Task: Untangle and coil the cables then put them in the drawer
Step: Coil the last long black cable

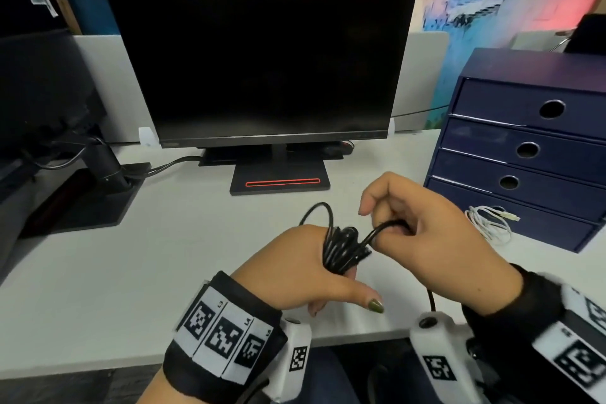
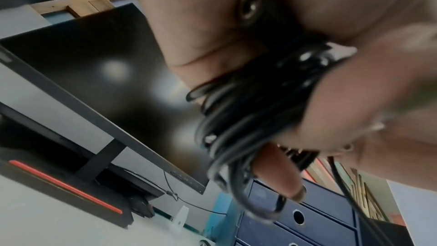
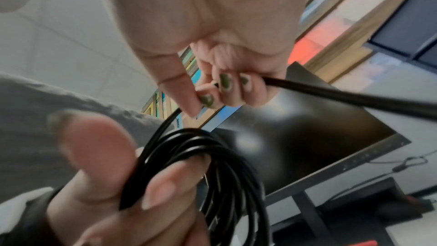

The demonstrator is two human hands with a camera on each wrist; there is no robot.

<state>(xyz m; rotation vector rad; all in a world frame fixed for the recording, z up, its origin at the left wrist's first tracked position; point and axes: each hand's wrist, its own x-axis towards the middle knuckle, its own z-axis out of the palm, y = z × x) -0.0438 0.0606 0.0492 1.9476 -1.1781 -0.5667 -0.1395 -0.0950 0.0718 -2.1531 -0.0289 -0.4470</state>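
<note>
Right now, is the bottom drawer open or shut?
Open: the bottom drawer juts out past the three above, with a coiled white cable lying in it.

White desk (image 1: 183, 249): monitor (image 1: 259, 56), blue drawer unit (image 1: 524, 147), white cable (image 1: 490, 221).

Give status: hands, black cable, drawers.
Left hand holds black cable coil. Right hand grips the free strand, feeding the coil. White cable waits on desk by drawer unit; all drawers look closed.

Monitor (image 1: 259, 56) behind hands; drawer unit (image 1: 524, 147) right, white cable (image 1: 492, 223) before it.
</note>
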